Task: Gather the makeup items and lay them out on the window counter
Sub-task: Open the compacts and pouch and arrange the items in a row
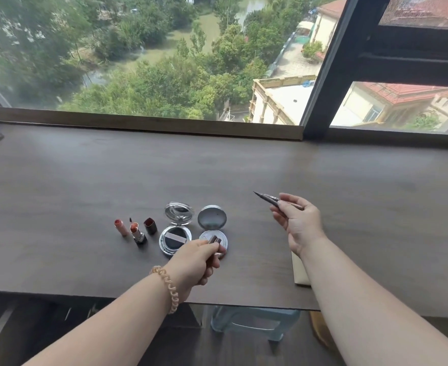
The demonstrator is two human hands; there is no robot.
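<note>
On the dark window counter lies a row of makeup. A pink lip tube is at the left, then an uncapped lipstick and its dark red cap. An open cushion compact with its mirror lid up sits beside an open round powder case. My left hand is closed around a brown pen cap just above the powder case's base. My right hand holds an uncapped eyeliner pen above the counter, tip pointing left.
A cream-coloured flat object lies on the counter under my right forearm. The window frame rises at the back right. Below the counter's front edge stands a pale blue plastic stool.
</note>
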